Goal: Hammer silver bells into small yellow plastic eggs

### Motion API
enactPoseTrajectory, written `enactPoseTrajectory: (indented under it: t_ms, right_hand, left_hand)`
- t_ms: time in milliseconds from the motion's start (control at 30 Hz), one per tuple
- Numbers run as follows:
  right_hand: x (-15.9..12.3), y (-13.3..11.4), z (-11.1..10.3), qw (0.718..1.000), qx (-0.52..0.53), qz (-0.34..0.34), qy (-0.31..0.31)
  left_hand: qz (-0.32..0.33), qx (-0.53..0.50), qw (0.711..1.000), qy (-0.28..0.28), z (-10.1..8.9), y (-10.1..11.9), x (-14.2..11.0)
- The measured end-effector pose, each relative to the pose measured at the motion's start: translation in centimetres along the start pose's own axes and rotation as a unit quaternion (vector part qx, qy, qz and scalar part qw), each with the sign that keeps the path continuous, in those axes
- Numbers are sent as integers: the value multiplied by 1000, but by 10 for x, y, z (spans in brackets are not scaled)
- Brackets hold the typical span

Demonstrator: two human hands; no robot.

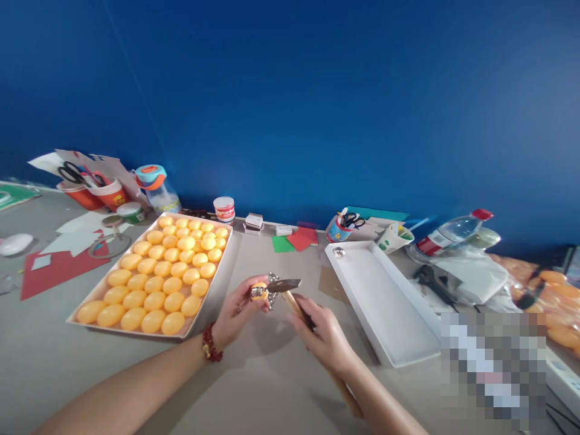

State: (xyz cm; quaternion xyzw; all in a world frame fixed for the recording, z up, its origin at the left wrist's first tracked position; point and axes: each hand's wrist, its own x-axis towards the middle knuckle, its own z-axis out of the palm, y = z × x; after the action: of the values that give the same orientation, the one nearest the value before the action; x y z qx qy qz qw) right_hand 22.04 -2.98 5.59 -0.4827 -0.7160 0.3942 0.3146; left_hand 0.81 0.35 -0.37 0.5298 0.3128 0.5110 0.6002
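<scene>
Near the middle of the desk, my left hand [238, 308] pinches an orange ball [260, 292] with a shiny silver metal piece on its side. Beside it hang silver chain-like metal bits [272, 296], whose exact kind I cannot make out. My right hand [328, 335] is wrapped round the wooden handle of a hammer [284, 285]. The dark hammer head is close to the metal bits; whether it touches them is unclear. A tray [193, 331] of orange balls in rows lies left of my hands. To the right stands a long white tray [385, 302] with a small silver piece [338, 251] in its far corner.
Paper cups [110, 194] with scissors, a water jug [158, 190] and a red-and-white tub [224, 209] line the wall. Red paper [63, 272] and a tape roll [110, 246] lie left. A bottle [453, 232], a black tool [432, 284] and bagged orange balls [555, 302] crowd the right.
</scene>
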Motion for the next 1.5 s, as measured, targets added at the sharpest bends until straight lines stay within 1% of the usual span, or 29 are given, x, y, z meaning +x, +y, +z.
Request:
enactPoseTrajectory:
  t_ms: [100,167,233,300,367,467,533,633,733,1100,1167,1267,1400,1500]
  right_hand:
    - [0,3,3,999,26,20,10]
    - [1,5,6,996,68,52,16]
    - [2,6,10,988,126,86,20]
    - [3,7,14,978,178,105,27]
    - [5,7,19,970,211,112,35]
    - [5,7,28,958,248,130,52]
    - [5,6,36,947,281,146,58]
    - [2,5,46,930,334,146,49]
    - [0,4,51,921,364,134,41]
    - [1,4,52,912,388,130,38]
    - [1,4,52,910,390,132,38]
    - [1,4,52,903,408,132,38]
    - [2,6,52,887,443,122,38]
    - [3,9,53,871,478,111,20]
  left_hand:
    - [7,1,1000,-16,1,1,0]
    - [21,5,999,-43,1,1,-1]
    - [51,33,996,-59,1,1,-1]
    - [79,88,991,-55,1,0,-1]
    - [90,139,986,-36,0,-2,-1]
    - [102,176,979,-19,1,-3,-4]
    - [136,203,969,-33,4,-3,-7]
    - [195,261,944,-61,8,-1,-10]
    - [225,300,925,-64,9,0,-10]
    - [250,304,916,-80,8,3,-9]
    - [244,298,919,-83,8,4,-9]
    - [217,284,930,-86,8,4,-9]
    - [200,249,943,-96,5,2,-12]
    - [194,224,949,-104,3,-1,-13]
